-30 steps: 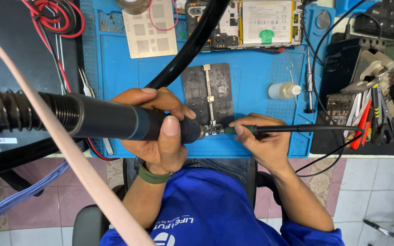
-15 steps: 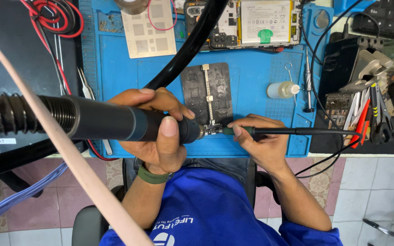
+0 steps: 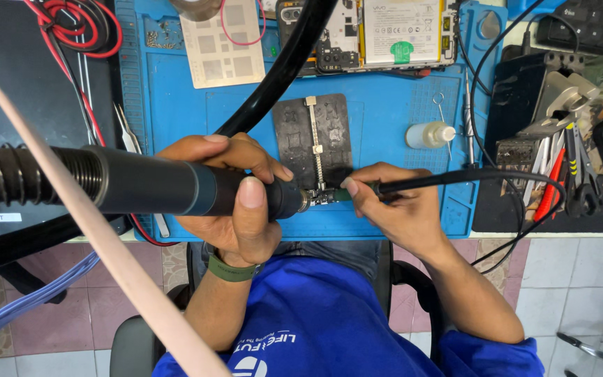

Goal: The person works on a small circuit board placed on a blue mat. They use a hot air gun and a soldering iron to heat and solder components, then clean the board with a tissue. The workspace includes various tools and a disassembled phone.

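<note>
The left hand point(image 3: 235, 202) is clenched around the black barrel of a hot-air gun point(image 3: 176, 190), thumb laid along its near side, nozzle pointing right at a small circuit board point(image 3: 322, 197). The board sits at the near end of a dark metal holder point(image 3: 313, 143) on the blue mat point(image 3: 385, 112), between the two hands. The right hand point(image 3: 399, 209) grasps a thin black tool point(image 3: 448, 179) whose tip meets the board from the right; its cable runs off right. A small clear bottle point(image 3: 428, 134) stands just right of the holder. Farther off lie an opened phone point(image 3: 375, 31) and a stencil sheet point(image 3: 221, 45). Tweezers point(image 3: 128, 129) lie left of the left hand.
</note>
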